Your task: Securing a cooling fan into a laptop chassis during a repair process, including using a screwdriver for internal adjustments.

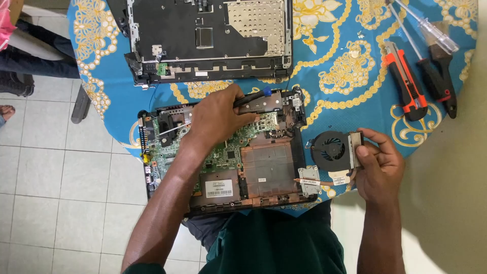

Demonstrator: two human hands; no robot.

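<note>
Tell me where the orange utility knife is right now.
In the head view the orange utility knife lies on the blue patterned tablecloth at the upper right, just left of the black-handled screwdriver and above the right hand holding the cooling fan.

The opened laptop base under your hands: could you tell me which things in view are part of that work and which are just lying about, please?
In hand:
- left hand, on the opened laptop base, gripping a screwdriver
- right hand, holding the cooling fan

Lying about:
- detached laptop cover
- orange utility knife
- clear-handled screwdriver
- black-handled tool
</note>
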